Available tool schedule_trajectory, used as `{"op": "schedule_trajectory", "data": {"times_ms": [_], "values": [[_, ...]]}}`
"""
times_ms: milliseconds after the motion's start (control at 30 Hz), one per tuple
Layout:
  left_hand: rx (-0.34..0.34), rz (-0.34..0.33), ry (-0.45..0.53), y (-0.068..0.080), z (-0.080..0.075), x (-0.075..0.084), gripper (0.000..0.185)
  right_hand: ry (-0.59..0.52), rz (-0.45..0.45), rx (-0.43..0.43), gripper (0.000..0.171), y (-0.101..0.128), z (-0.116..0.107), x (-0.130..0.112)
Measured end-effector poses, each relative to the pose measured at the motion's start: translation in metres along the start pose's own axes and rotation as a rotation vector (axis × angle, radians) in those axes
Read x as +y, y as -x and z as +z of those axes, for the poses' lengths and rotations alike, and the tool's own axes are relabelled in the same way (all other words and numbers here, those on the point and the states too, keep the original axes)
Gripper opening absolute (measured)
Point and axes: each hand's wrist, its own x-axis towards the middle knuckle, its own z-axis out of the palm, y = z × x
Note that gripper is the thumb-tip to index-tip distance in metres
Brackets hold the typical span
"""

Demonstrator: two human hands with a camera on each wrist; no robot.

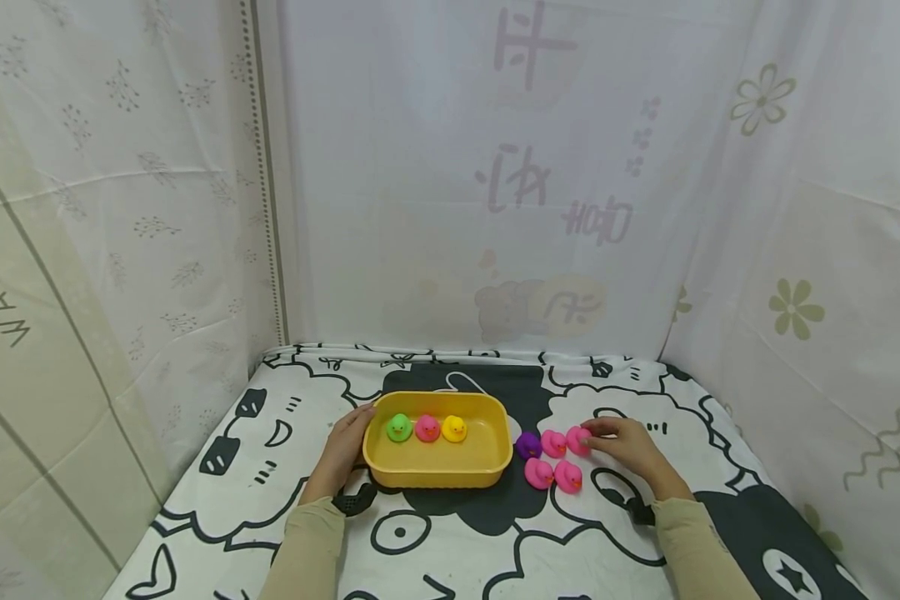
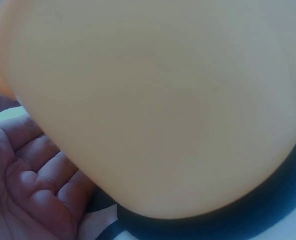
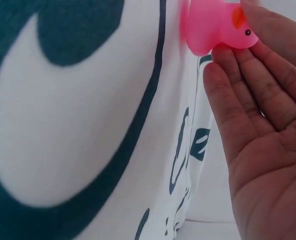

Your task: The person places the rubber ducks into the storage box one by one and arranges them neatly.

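Mind the two nearer pink ducks left of your right hand. Steady the yellow tub your left hand grips; your right pinches a farther pink duck by its head, so squeeze lightly.

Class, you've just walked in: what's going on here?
A person's left hand touches the left end of a yellow tub, while the right hand pinches a pink duck outside it. Inside the tub sit a green duck, a reddish-pink duck and a yellow duck in a row. A purple duck and three more pink ducks sit to the tub's right.
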Motion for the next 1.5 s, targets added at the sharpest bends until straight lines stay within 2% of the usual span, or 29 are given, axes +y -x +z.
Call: {"op": "schedule_trajectory", "data": {"times_ms": [233,500,733,1133,1367,1500], "values": [[-0.005,0.006,-0.010,0.001,-0.001,0.000,0.065,-0.011,-0.004,0.024,0.037,-0.002,-0.006,-0.002],[0.000,-0.003,-0.009,0.003,0.000,0.001,0.062,-0.096,-0.013,0.005,0.043,-0.009,-0.013,-0.010],[0.003,-0.006,-0.010,0.000,0.000,-0.003,0.064,-0.085,0.003,-0.016,0.045,-0.018,-0.015,-0.014],[0.005,0.005,-0.012,-0.001,0.000,-0.002,0.067,-0.084,-0.062,-0.010,0.041,-0.023,-0.016,-0.034],[0.003,0.003,-0.001,0.000,0.000,-0.001,0.063,-0.068,-0.045,-0.012,0.045,-0.029,-0.013,-0.047],[-0.006,0.012,-0.007,0.001,-0.001,0.000,0.064,-0.073,-0.086,-0.026,0.041,-0.033,-0.013,-0.053]]}}
